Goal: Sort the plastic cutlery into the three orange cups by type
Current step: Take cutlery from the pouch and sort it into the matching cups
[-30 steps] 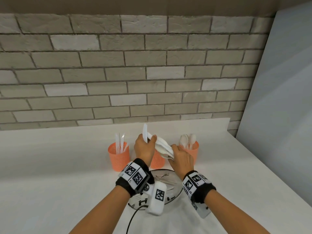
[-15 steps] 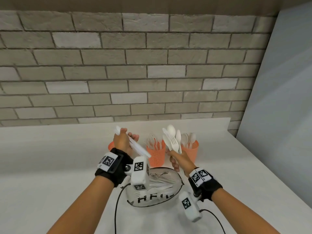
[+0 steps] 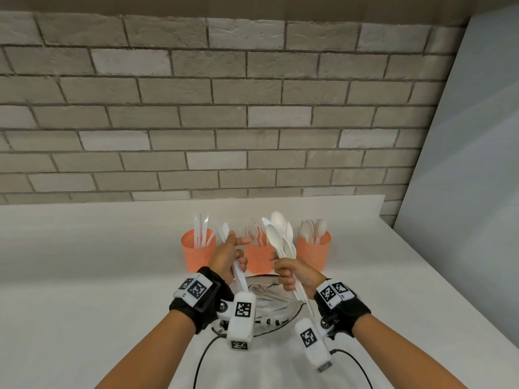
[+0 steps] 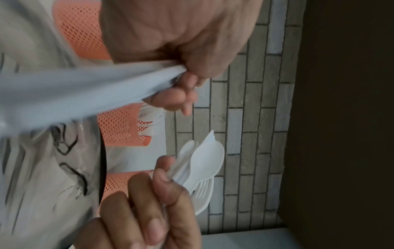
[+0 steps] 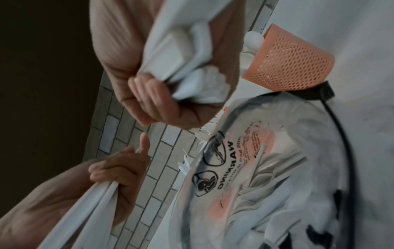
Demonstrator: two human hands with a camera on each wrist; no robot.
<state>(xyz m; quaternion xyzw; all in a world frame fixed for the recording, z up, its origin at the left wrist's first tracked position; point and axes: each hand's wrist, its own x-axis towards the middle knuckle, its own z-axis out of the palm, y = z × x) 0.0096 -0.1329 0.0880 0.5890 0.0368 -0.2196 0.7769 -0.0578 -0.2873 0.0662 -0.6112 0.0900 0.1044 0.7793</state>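
white counter [image 3: 84, 262] | three orange cups [image 3: 198, 252] | white cutlery [image 3: 280, 240] upright

Cups [image 3: 257, 255] close together, cutlery protruding

Rear wall: brick wall [image 3: 224, 108] — pale grey and off-white bricks in running bond with darker mortar joints. Above it runs a dark brown band [image 3: 252, 2]. At right, a smooth light-grey panel [image 3: 463, 164] leans inward. The white matte tabletop [image 3: 70, 262] meets the bricks — lighting even, shadows soft.
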